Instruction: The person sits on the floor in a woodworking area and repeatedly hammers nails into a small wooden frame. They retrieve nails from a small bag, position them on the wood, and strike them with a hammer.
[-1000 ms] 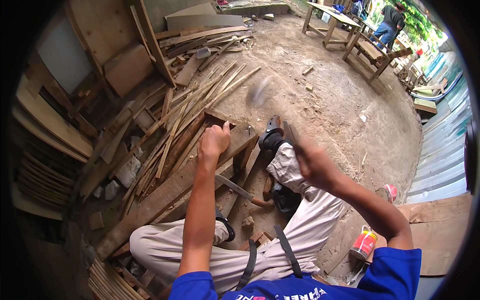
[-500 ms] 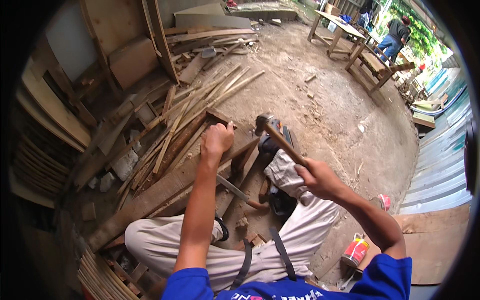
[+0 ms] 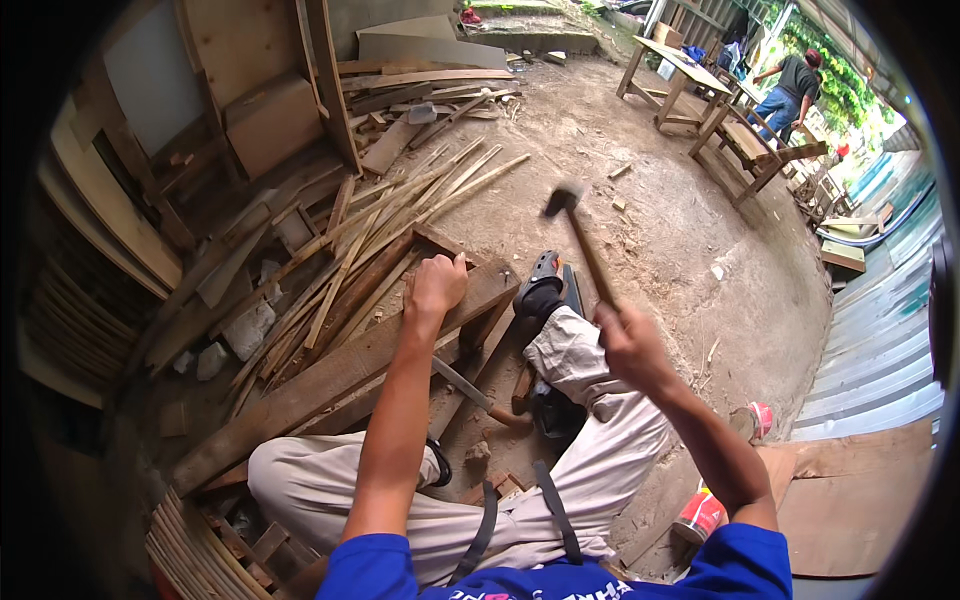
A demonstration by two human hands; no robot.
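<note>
the right hand (image 3: 628, 345), right of centre in the frame, is wrapping closed around the slim wooden handle of a hammer (image 3: 580, 235), whose dark, blunt metal head is pointing up toward the upper middle over packed, dusty earth. the left hand (image 3: 436, 284), just left of centre, is curling shut into a fist and pressing on the end of a long rough-sawn plank (image 3: 330, 385); whether it is pinching anything small cannot be told. the plank is running from the centre down toward the lower left, its grain coarse and weathered. thin, pale, splintery wood strips (image 3: 400, 215) are lying fanned in a loose heap in the upper left, beside flat plywood offcuts. a dark shoe (image 3: 545, 285) is resting against the plank's end at centre. a small round can (image 3: 700, 515) with a red label is standing at the lower right, beside a sheet of brown cardboard.
</note>
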